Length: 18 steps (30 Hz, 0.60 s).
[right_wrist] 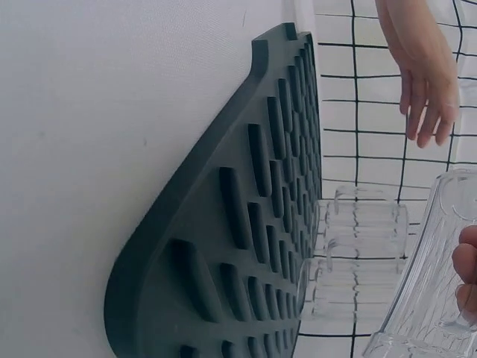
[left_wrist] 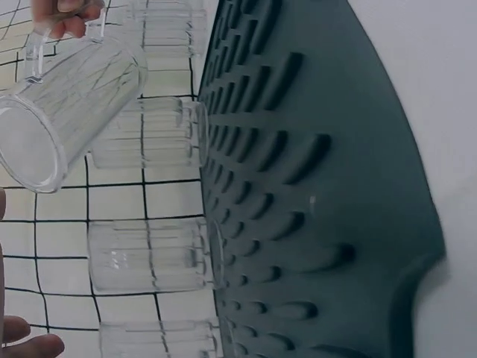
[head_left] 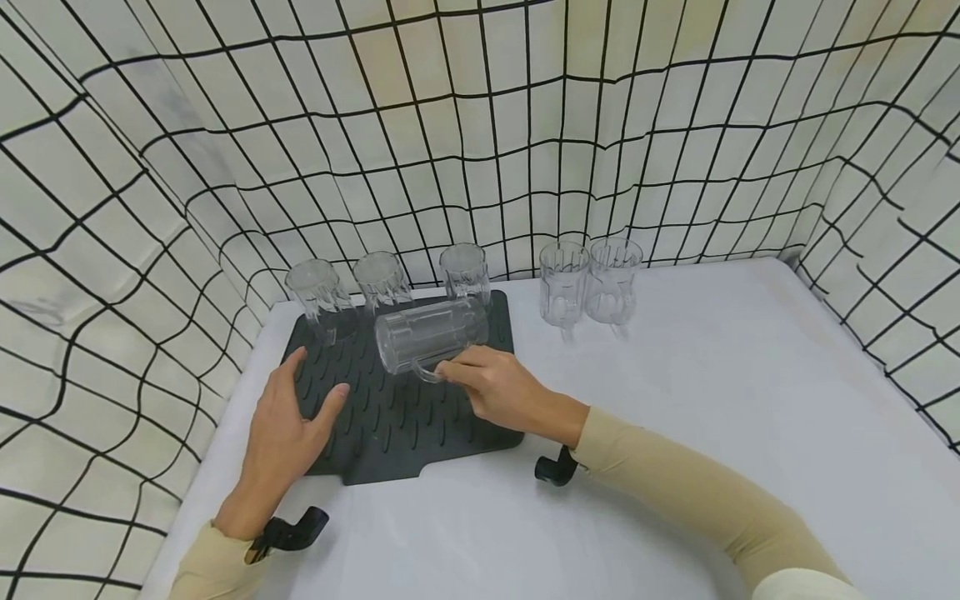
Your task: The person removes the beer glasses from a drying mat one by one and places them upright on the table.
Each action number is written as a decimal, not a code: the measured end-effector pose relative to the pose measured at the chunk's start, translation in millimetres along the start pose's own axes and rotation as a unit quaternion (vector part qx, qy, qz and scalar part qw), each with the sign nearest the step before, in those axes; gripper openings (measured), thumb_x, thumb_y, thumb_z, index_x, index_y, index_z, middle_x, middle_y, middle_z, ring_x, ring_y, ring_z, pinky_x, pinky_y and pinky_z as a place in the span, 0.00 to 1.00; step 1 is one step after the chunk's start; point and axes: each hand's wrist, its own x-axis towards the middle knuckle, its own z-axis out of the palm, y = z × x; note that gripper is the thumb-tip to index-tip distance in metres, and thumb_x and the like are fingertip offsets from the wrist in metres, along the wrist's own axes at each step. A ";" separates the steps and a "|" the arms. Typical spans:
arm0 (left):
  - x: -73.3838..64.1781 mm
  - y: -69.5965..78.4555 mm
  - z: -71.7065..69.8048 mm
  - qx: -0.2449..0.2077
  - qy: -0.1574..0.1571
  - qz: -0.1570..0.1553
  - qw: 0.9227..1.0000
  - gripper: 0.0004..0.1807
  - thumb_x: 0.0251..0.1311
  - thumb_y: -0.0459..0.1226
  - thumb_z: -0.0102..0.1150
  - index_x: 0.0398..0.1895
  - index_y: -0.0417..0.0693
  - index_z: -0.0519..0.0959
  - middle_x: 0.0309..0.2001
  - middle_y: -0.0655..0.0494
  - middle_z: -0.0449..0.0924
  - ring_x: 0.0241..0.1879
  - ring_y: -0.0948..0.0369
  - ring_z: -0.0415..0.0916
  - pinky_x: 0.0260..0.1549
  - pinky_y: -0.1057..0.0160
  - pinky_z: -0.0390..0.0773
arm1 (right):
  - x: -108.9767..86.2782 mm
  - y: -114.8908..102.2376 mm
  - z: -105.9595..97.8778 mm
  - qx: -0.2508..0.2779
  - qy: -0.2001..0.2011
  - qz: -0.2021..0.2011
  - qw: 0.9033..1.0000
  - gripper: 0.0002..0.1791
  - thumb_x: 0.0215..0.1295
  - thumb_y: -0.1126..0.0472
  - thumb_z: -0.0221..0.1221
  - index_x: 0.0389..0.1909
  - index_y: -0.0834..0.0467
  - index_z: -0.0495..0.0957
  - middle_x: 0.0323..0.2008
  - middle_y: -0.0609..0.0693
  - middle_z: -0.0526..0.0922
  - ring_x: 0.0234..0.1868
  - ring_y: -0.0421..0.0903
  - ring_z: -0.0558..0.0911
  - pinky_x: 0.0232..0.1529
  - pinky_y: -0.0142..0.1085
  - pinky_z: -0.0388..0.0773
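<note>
A clear glass mug was held sideways above the dark ridged mat, its handle pinched by the right hand. The left hand hovered nearby, thumb and fingers spread. Behind stood three mugs; two others stood right, on white cloth.

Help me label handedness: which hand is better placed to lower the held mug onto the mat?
Probably the right hand: it grips the mug by its handle above the mat. The left hand is empty, apart from the mug.
</note>
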 end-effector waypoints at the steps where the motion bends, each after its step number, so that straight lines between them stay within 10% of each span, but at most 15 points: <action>1: 0.6 1.7 0.2 -0.006 0.007 0.005 1.000 0.44 0.69 0.49 0.63 0.81 0.40 0.56 0.75 0.31 0.64 0.72 0.32 0.65 0.64 0.26 0.68 | -0.2 0.4 -1.3 -0.001 0.001 0.000 1.000 0.17 0.63 0.76 0.64 0.50 0.61 0.88 0.40 0.49 0.90 0.42 0.41 0.88 0.44 0.25 0.85; 18: 10.7 35.2 18.8 -0.096 0.021 0.068 0.993 0.42 0.66 0.40 0.65 0.80 0.44 0.58 0.73 0.38 0.67 0.60 0.41 0.78 0.49 0.39 0.82 | -11.8 7.6 -19.9 -0.037 0.009 -0.012 0.999 0.17 0.60 0.77 0.66 0.49 0.61 0.88 0.40 0.49 0.90 0.42 0.43 0.87 0.50 0.30 0.86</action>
